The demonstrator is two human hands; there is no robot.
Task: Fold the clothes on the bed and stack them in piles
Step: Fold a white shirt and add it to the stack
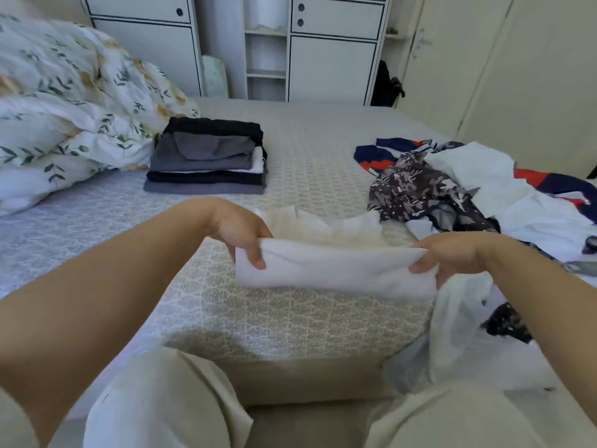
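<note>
The left hand (240, 232) grips the left end of a white garment (332, 270), thumb on the near face and fingers curled behind it. The right hand (452, 253) pinches the garment's right end between thumb and fingers. Held between them, the garment is a folded band stretched level just above the bed (290, 318); its far part lies crumpled on the patterned cover behind the raised edge.

Beneath the right forearm a thin white piece of cloth (458, 324) spills over the bed's near edge, with a dark speckled scrap (507, 321) showing beside it. To the right lies the unfolded heap (478, 189): white pieces on top, a dark patterned garment (416, 189) under them, and a navy, red and white garment (384, 153) at the back.

Well apart on the left, towards the far side of the bed, stands a neat stack of folded clothes (208, 160) in black, grey and white. Just beside it on the left is a bunched floral duvet (71, 92).

Behind the bed stands a white cabinet (332, 59) with dark trim lines. No lettering, label or brand can be read on any item.
</note>
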